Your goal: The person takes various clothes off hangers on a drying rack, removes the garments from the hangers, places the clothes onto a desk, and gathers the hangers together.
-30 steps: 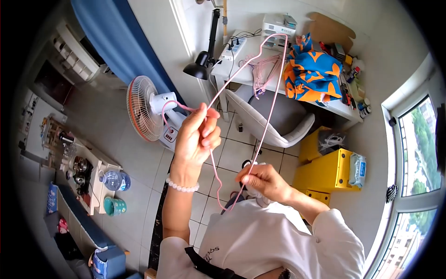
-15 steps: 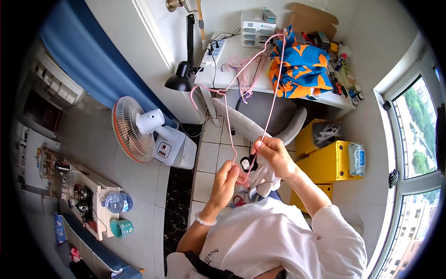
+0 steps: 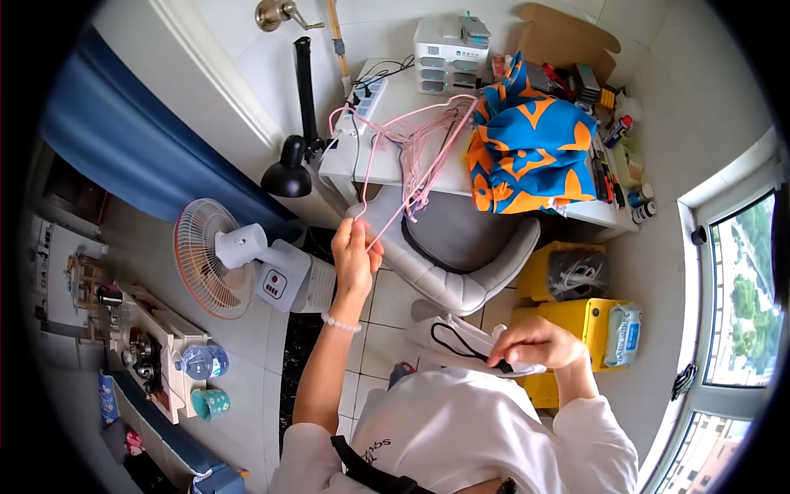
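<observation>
My left hand (image 3: 355, 255) is closed around one corner of a pink clothes hanger (image 3: 367, 177). The hanger reaches up over the front of the white desk, its hook toward the power strip. Behind it, more thin pink hangers (image 3: 424, 148) lie tangled on the desk and overhang its front edge. At my lap, my right hand (image 3: 541, 342) has curled fingers on a white cloth item (image 3: 440, 336) with a loop of black cord. The fingertips reach the cloth near the cord; their exact grip is partly hidden.
A blue and orange cloth bundle (image 3: 531, 156) sits on the white desk (image 3: 378, 169). A grey chair (image 3: 461, 276) stands in front. The black lamp (image 3: 288, 169) and fan (image 3: 239, 255) are left; yellow boxes (image 3: 576, 317) with a wipes pack (image 3: 623, 333) are right.
My right hand has let go of the hanger and moved down to the white cloth item. My left hand has carried the hanger forward and left, toward the desk. The view has shifted.
</observation>
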